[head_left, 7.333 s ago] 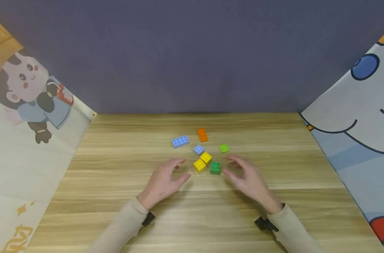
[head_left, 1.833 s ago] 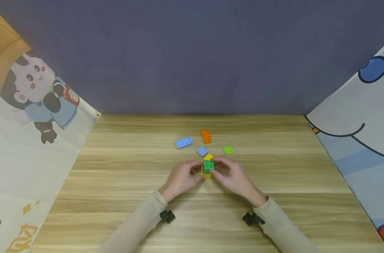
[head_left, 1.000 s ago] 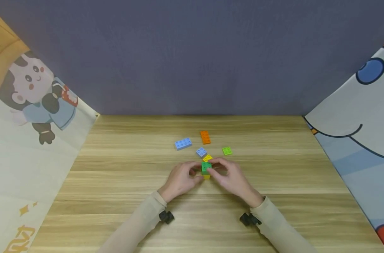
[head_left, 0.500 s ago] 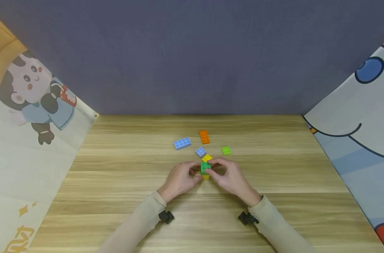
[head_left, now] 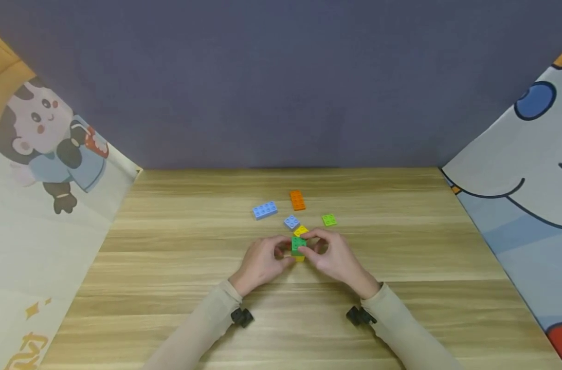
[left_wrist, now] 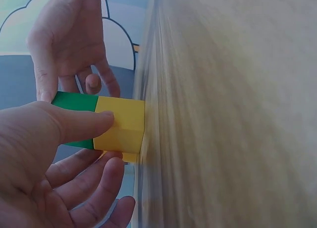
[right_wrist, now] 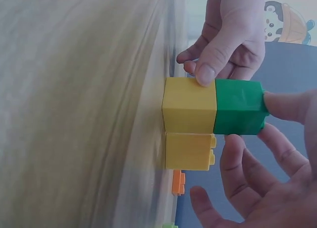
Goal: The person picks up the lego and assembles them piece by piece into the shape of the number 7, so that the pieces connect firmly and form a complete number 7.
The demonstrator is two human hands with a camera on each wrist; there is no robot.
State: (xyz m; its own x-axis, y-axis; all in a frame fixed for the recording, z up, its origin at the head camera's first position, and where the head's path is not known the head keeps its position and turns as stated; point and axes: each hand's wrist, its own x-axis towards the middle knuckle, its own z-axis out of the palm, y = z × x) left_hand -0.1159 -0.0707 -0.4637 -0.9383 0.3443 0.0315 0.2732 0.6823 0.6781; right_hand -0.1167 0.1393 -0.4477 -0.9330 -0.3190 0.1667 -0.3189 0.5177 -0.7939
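A green building block (head_left: 298, 246) sits flush on top of a yellow building block (right_wrist: 189, 105), which stands upright on the table. My left hand (head_left: 261, 262) holds the yellow block low down, its thumb on the near face and fingers at the far side, as the left wrist view shows. At the green block, my right hand (head_left: 337, 260) pinches between thumb and index finger, the thumb at its top edge. Right behind this pair is a second yellow block (right_wrist: 188, 151), partly covered in the head view.
Farther back lie a small blue block (head_left: 292, 222), a long blue block (head_left: 265, 210), a flat orange plate (head_left: 297, 200) and a small lime plate (head_left: 329, 220). A dark wall (head_left: 281, 103) rises behind the wooden table (head_left: 179, 216), with printed panels at both sides.
Both hands have come in from the sides to the blocks. The green block, earlier on the table at right, was lifted onto the front yellow block and has settled down flush.
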